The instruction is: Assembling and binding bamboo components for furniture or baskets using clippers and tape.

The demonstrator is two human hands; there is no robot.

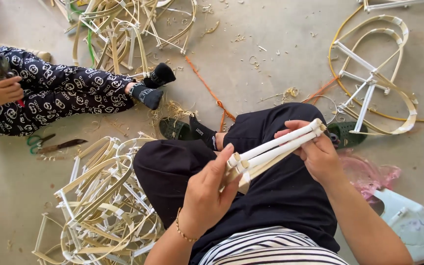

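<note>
While your left hand (207,189) and right hand (315,152) pinch opposite ends of the white sticks (273,149) at frame centre, you're aligning them; next needs steady, even grip.

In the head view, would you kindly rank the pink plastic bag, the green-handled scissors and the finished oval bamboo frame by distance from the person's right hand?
From the right hand:
1. Pink plastic bag, on the floor just right of it.
2. Finished oval bamboo frame, farther up on the right.
3. Green-handled scissors, far across on the left, by the other person's legs.
</note>
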